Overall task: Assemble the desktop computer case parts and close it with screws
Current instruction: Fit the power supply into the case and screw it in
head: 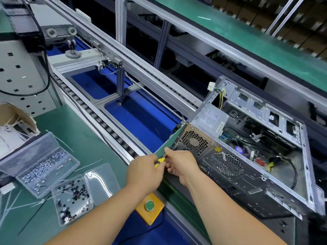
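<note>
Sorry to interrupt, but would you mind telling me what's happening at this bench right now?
A person is working at the rear corner of an open desktop computer case lying on its side. The left hand grips a yellow-handled screwdriver, and the right hand pinches near its tip at the case's edge, apparently setting a screw. The side panel is not on, so the internals show. Clear boxes of silver screws and dark screws sit on the green mat to the left.
</note>
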